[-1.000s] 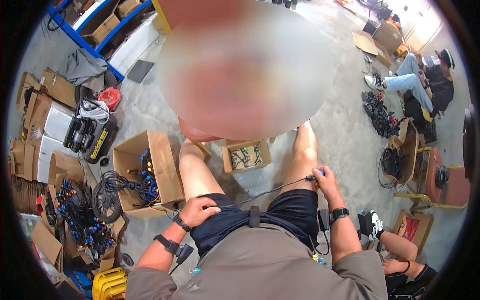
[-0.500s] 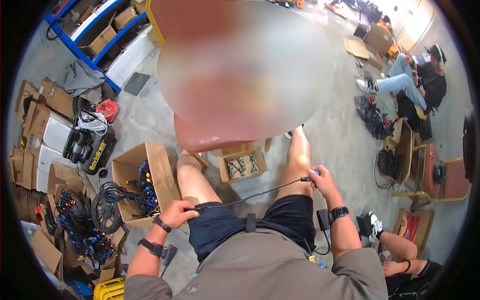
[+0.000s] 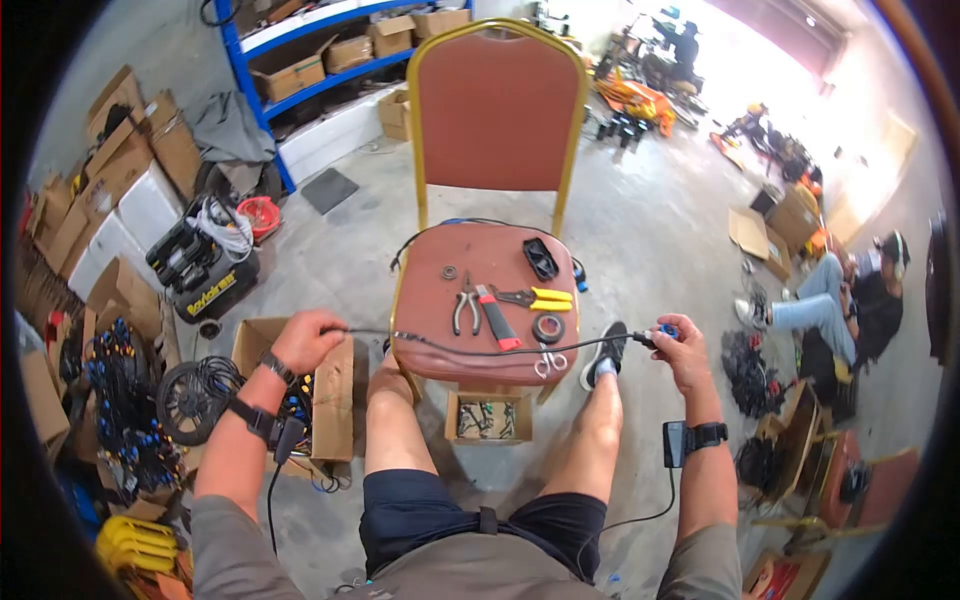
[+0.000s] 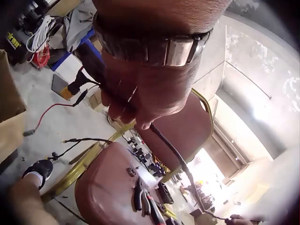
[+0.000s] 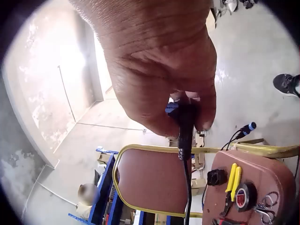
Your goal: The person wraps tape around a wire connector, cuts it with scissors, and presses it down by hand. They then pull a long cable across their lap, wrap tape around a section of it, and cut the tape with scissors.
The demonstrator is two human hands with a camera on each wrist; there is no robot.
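A black cable (image 3: 480, 351) stretches between my two hands, in front of the red chair seat. My left hand (image 3: 305, 342) grips one end of it; in the left wrist view a yellow connector (image 4: 68, 92) and a thin red wire (image 4: 50, 108) hang beyond that hand's fingers. In my right hand (image 3: 682, 352) a black plug connector (image 5: 186, 126) with a blue part is pinched between thumb and fingers. On the seat lie pliers (image 3: 467, 304), a red-and-black tool (image 3: 497, 318), yellow-handled wire strippers (image 3: 550, 300), black tape (image 3: 548, 327) and scissors (image 3: 550, 362).
A small cardboard box (image 3: 490, 440) of short cables sits under the chair (image 3: 500, 125). To the left stand a larger carton (image 3: 335, 405), a wheel (image 3: 187, 402), a heap of blue-tipped cables (image 3: 118, 410) and an air compressor (image 3: 205, 265). Another person (image 3: 860, 300) sits at the right.
Both hands have risen forward from my lap and moved farther apart, drawing the cable straighter. The head view has tilted up, and the chair and tools, blurred before, now show.
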